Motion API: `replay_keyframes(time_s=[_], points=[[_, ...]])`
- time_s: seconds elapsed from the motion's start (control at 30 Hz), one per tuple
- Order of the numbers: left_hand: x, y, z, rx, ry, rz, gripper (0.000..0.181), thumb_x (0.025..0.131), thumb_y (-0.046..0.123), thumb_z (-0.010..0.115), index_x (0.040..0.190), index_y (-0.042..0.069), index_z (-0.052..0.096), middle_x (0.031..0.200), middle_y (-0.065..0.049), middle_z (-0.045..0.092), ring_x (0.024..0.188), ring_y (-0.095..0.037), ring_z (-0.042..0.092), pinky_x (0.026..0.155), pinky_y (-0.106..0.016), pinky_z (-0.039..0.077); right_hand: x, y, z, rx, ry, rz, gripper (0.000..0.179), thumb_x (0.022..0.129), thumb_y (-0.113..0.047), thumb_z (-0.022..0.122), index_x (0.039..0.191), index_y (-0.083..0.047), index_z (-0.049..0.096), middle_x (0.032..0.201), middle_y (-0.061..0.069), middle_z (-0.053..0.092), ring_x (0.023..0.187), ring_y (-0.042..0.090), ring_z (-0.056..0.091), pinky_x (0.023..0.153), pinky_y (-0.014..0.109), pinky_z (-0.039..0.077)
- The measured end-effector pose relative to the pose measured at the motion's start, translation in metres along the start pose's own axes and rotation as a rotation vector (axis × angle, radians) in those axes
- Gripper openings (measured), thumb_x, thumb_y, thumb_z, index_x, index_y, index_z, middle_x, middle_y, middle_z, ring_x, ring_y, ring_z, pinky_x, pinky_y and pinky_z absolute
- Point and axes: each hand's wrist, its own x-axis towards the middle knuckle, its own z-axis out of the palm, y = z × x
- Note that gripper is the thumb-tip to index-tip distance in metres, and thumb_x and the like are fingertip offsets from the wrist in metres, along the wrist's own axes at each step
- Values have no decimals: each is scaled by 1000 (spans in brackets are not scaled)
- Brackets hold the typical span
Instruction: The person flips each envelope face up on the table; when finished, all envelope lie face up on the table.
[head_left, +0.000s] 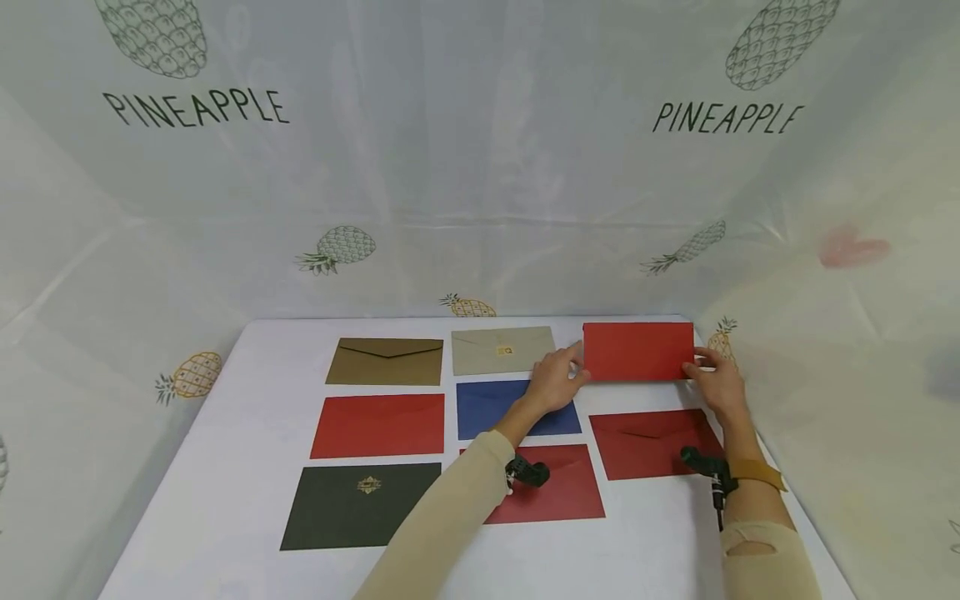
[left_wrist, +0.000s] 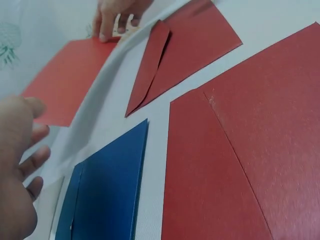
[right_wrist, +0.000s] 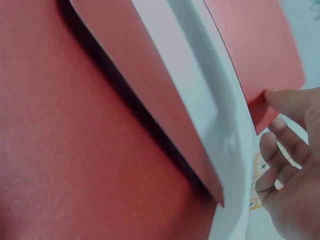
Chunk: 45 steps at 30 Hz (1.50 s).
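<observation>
A bright red envelope [head_left: 638,352] is raised a little off the table at the back right, its plain face towards me. My right hand [head_left: 718,385] pinches its right edge, the thumb [right_wrist: 287,104] on the near face and the other fingers loosely bent. At the opposite edge, my left hand [head_left: 553,382] holds the envelope by thumb and finger; part of that grip is hidden. Below my left wrist lies a blue envelope [head_left: 487,408], partly covered by the hand. A darker red envelope [head_left: 645,446] with its flap up lies near my right forearm.
Other envelopes lie in rows on the white table [head_left: 225,467]: gold [head_left: 386,367], cream [head_left: 480,354], red [head_left: 377,427], dark green [head_left: 352,508], and another red one [head_left: 562,483] under my left forearm. A pineapple-printed sheet [head_left: 480,183] hangs behind and at the sides.
</observation>
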Motion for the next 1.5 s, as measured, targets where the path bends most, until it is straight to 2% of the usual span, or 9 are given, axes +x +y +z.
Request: replay_keyframes(time_s=[0.17, 0.27, 0.47, 0.67, 0.83, 1.03, 1.23, 1.33, 1.5], points=[[-3, 1, -7, -37, 134, 39, 64, 105, 39, 52, 160, 17, 28, 116, 5, 72, 94, -7, 66, 89, -37, 48, -7, -16, -2, 4, 85, -23, 46, 103, -32, 56, 137, 0, 58, 121, 24, 59, 103, 30, 51, 72, 33, 41], [-5, 3, -11, 19, 231, 94, 54, 105, 39, 52, 155, 21, 41, 107, 6, 75, 84, -5, 67, 82, -33, 48, -12, -25, -3, 5, 88, -35, 46, 103, -35, 56, 134, -1, 61, 114, 21, 61, 93, 25, 55, 68, 34, 42], [-12, 5, -18, 105, 398, 207, 26, 102, 36, 58, 122, 28, 74, 76, 12, 71, 68, -3, 61, 69, -26, 40, -19, -40, 0, 109, 82, -63, 60, 101, -51, 52, 137, -3, 58, 109, 20, 70, 82, 15, 67, 68, 31, 44], [-16, 4, -23, 175, 461, 320, 23, 98, 38, 65, 115, 31, 78, 89, 8, 65, 72, -8, 55, 70, -27, 41, -22, -50, 2, 212, 1, -100, 74, 102, -57, 45, 150, -1, 43, 122, 17, 70, 86, 8, 71, 65, 27, 51], [-18, 5, -24, 278, 441, 479, 19, 96, 36, 69, 112, 31, 79, 93, 5, 59, 75, -9, 55, 70, -27, 43, -25, -61, 5, 312, -75, -127, 80, 103, -55, 43, 159, -3, 21, 131, 18, 65, 97, 14, 72, 69, 28, 55], [-21, 9, -21, 366, 374, 596, 23, 95, 37, 69, 118, 36, 75, 104, 8, 64, 87, -8, 59, 79, -28, 42, -36, -84, 10, 347, -123, -169, 73, 105, -45, 48, 159, -3, 24, 112, -4, 72, 101, 25, 72, 73, 29, 57], [-23, 12, -21, 436, 330, 665, 31, 92, 43, 72, 123, 35, 72, 114, 9, 65, 103, -9, 61, 90, -30, 43, -53, -112, 11, 396, -189, -242, 69, 106, -31, 52, 157, 3, 21, 97, -10, 72, 98, 42, 69, 71, 36, 55], [-24, 12, -20, 461, 282, 677, 36, 91, 48, 72, 125, 36, 72, 124, 9, 64, 113, -10, 60, 96, -31, 43, -48, -105, 16, 427, -216, -251, 64, 106, -27, 51, 157, 0, 23, 99, -5, 72, 93, 35, 71, 69, 36, 55], [-25, 10, -19, 498, 173, 629, 46, 90, 60, 67, 131, 40, 67, 142, 8, 55, 131, -10, 49, 103, -33, 38, -43, -100, 24, 432, -228, -263, 52, 107, -23, 49, 154, -6, 31, 91, 3, 69, 78, 18, 66, 66, 32, 51]])
